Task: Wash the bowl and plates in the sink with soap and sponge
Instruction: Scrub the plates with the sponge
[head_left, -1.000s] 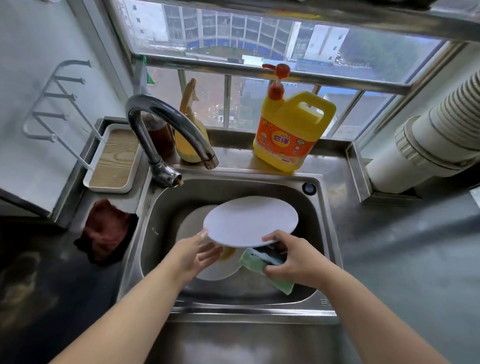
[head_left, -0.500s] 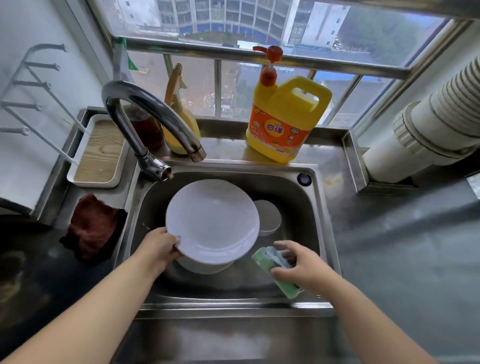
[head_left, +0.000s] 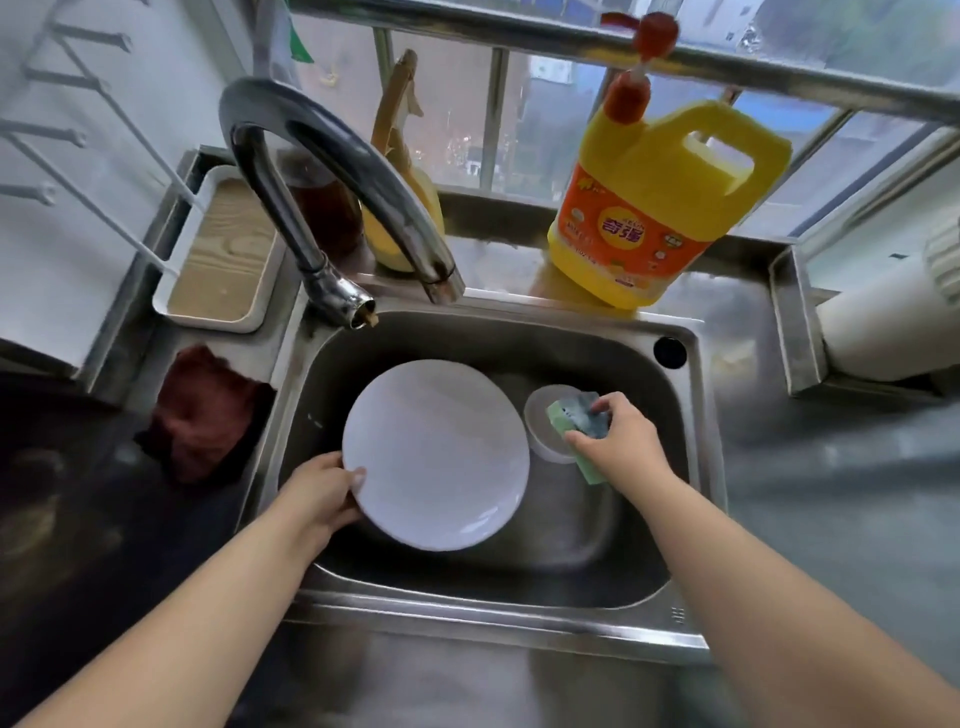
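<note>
While my left hand (head_left: 323, 493) grips the plate (head_left: 435, 453) rim, right hand (head_left: 621, 441) pinches the sponge (head_left: 576, 418) over the bowl (head_left: 540, 421), both inside the sink (head_left: 691, 467).

Single head-worn view, close above sink (head_left: 691, 467), facing forward and down

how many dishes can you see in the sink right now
2: a white plate gripped at its left rim by the left hand, and a small bowl right of it. More may lie hidden under the plate.

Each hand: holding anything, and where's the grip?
Left hand grips the white plate at its left rim. Right hand grips the green sponge around its middle, over the small bowl.
</note>
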